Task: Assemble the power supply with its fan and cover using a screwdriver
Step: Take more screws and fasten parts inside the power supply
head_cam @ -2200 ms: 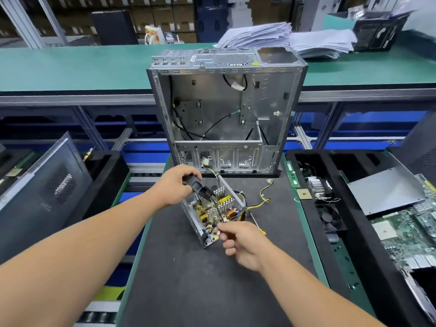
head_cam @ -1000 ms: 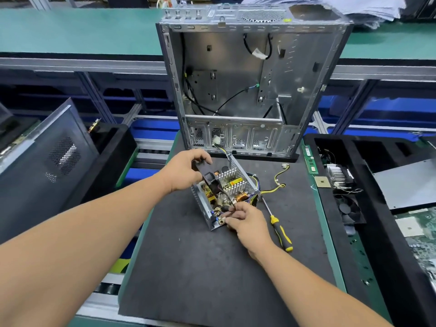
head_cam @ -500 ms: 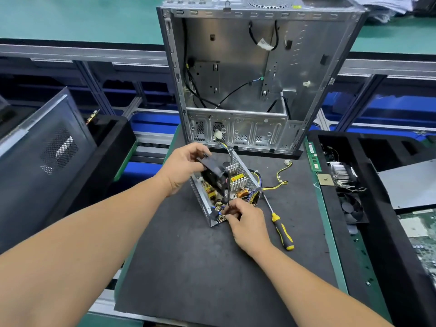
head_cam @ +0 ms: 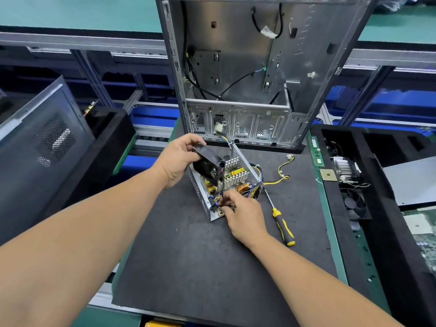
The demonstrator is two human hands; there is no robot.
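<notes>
An open power supply (head_cam: 200, 192), a silver metal box with its circuit board and heatsinks bare, lies on the dark mat (head_cam: 212, 267). My left hand (head_cam: 175, 160) grips a black fan (head_cam: 207, 162) tilted over the box's far left side. My right hand (head_cam: 240, 212) pinches the fan's thin cable (head_cam: 221, 193) at the box's near corner. A screwdriver (head_cam: 282, 223) with a yellow and black handle lies on the mat just right of the box, untouched. No cover of the power supply is identifiable.
An empty silver computer case (head_cam: 259, 67) stands upright right behind the power supply. A black foam tray (head_cam: 389, 232) on the right holds a fan, a heatsink and boards. A dark side panel (head_cam: 42, 142) leans at the left. Yellow wires (head_cam: 282, 172) trail on the mat.
The fan in my left hand has come down closer over the power supply's left side. My right hand still works the cable at the near corner. The view has drawn closer.
</notes>
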